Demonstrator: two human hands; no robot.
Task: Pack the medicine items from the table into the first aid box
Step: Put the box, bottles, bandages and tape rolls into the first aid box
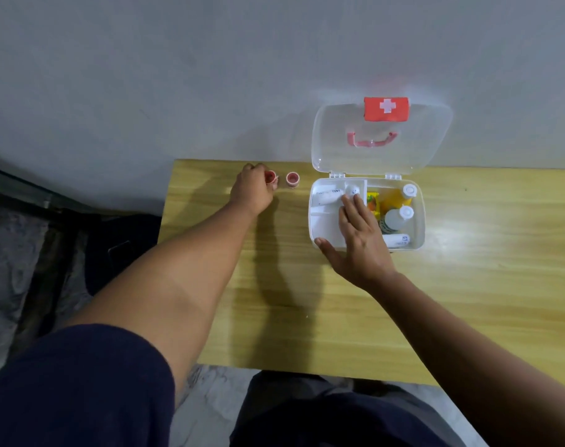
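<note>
While the first aid box (pixel 416 221) stands open at the counter's far edge, both hands work at once.

Left hand (pixel 252 191) closes its fingers on a small pink tape roll (pixel 270 177) near the far left corner of the counter (pixel 274 317); a second pink roll (pixel 292 179) stands just beside it, apart from the box. Right hand (pixel 358 237) lies spread and flat over the box's white tray, fingertips touching a white roll (pixel 352 190), gripping nothing. Bottles (pixel 399 217) fill the right compartment. Clear lid (pixel 381 137) leans back toward the wall. Bare wood lies open near the front edge and to the right of the box.
</note>
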